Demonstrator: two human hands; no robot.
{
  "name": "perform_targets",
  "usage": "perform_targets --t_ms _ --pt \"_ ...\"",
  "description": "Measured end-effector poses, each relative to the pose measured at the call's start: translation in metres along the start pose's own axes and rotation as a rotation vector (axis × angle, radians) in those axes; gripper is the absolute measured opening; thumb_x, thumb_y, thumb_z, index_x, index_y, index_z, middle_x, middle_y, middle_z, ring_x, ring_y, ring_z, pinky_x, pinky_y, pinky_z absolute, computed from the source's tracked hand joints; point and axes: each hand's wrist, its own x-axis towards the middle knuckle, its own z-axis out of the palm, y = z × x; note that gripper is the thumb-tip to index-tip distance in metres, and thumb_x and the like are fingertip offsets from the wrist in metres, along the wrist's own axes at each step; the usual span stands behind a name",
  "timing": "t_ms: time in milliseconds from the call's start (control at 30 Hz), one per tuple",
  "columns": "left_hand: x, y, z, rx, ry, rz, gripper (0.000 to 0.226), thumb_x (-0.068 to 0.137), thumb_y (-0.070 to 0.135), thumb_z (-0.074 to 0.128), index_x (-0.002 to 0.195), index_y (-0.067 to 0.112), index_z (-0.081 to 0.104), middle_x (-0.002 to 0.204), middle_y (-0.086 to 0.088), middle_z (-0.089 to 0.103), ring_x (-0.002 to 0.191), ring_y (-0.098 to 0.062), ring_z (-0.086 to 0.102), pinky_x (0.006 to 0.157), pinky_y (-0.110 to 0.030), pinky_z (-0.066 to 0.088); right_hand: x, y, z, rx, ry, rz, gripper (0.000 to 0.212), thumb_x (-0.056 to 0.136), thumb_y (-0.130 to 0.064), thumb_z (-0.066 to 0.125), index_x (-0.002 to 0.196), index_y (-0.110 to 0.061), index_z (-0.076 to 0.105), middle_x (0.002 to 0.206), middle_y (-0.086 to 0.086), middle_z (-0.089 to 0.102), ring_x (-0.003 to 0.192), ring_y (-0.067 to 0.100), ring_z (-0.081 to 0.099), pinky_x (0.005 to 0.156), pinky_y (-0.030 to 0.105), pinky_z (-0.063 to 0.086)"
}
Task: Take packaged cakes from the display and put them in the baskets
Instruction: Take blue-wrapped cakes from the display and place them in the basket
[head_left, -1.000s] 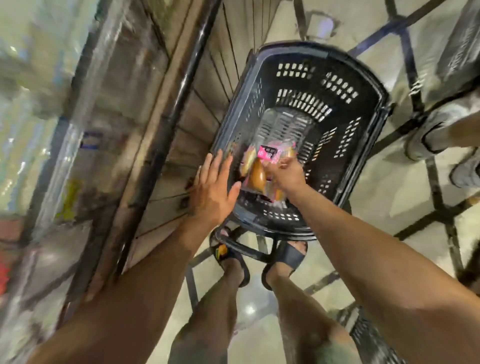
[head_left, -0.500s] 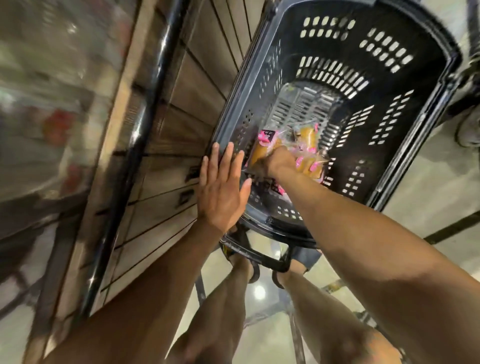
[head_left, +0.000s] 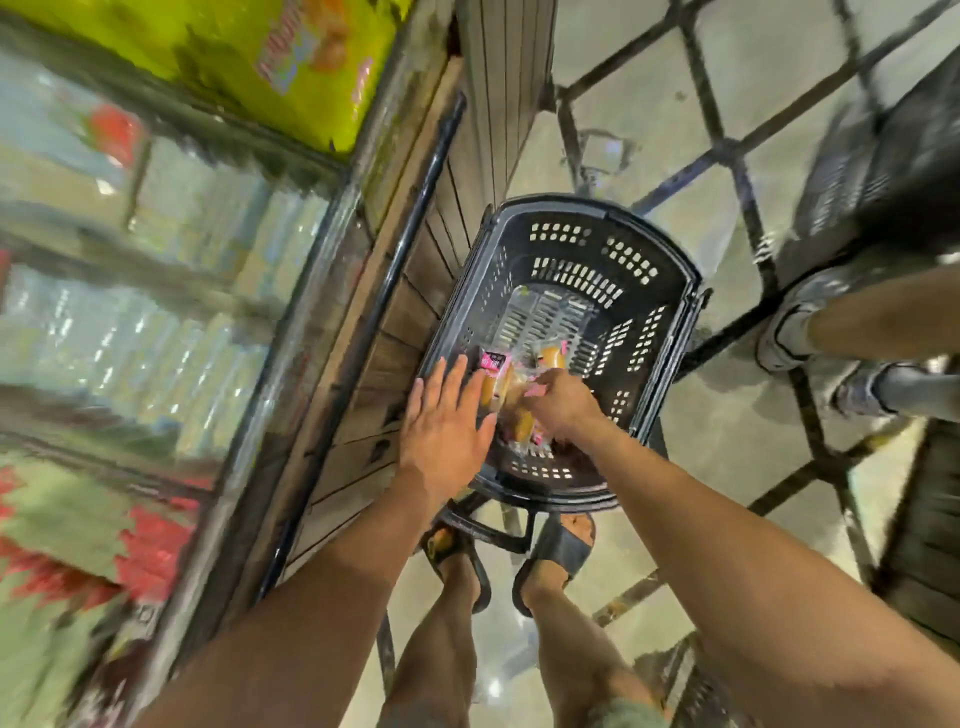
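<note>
A black plastic basket stands on the floor in front of my feet. Packaged cakes, golden buns in clear wrap with pink labels, lie at its near end. My right hand reaches down inside the basket, its fingers curled on the wrap of the cakes. Over the basket's left rim my left hand is spread flat with straight fingers and holds nothing.
The glass-fronted display runs along the left, with a black rail and wooden panelling below it. Another person's shod feet stand at the right. A second dark basket is at the upper right. My sandalled feet touch the basket's handle.
The view has pulled back and up, so the basket looks smaller and the display shows. My right hand stays on the cakes in the basket; my left hand stays spread.
</note>
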Motion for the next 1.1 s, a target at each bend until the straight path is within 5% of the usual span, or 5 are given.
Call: perform_targets --t_ms 333,533,833,1100 --pt "-0.044 0.050 -0.228 -0.010 0.153 0.206 0.069 0.108 0.052 0.029 0.166 0.023 0.007 0.174 -0.002 -0.002 0.160 -0.022 -0.009 0.129 -0.046 -0.001 -0.199 -0.098 -0.176 -0.133 0.412 -0.221 0.048 0.085 -0.029 0.068 0.129 -0.011 0.058 0.127 0.016 0.056 0.121 0.035 0.054 0.103 0.040 0.045" --pt "-0.065 0.038 -0.363 0.035 0.459 0.269 0.070 0.102 0.050 0.046 0.163 0.020 0.028 0.172 -0.005 0.017 0.159 -0.029 0.010 0.128 -0.053 0.014 -0.303 -0.185 -0.249 -0.214 0.690 -0.446 0.058 0.086 -0.023 0.071 0.139 -0.012 0.052 0.142 0.012 0.047 0.132 0.033 0.046 0.106 0.042 0.041" --pt "-0.147 -0.027 -0.499 0.101 0.802 0.071 0.068 0.105 0.054 0.038 0.163 0.023 0.024 0.172 -0.005 0.015 0.160 -0.028 0.007 0.128 -0.054 0.014 -0.412 -0.319 -0.289 -0.424 0.908 -0.879 0.059 0.086 -0.027 0.070 0.140 -0.014 0.051 0.144 0.010 0.047 0.132 0.033 0.045 0.106 0.050 0.044" --pt "-0.310 -0.094 -0.505 0.119 0.959 -0.309 0.066 0.098 0.054 0.039 0.155 0.022 0.040 0.163 -0.009 0.038 0.152 -0.034 0.029 0.121 -0.056 0.028 -0.497 -0.396 -0.217 -0.524 0.788 -1.303 0.056 0.085 -0.025 0.070 0.136 -0.009 0.053 0.143 0.014 0.047 0.132 0.036 0.044 0.106 0.048 0.044"
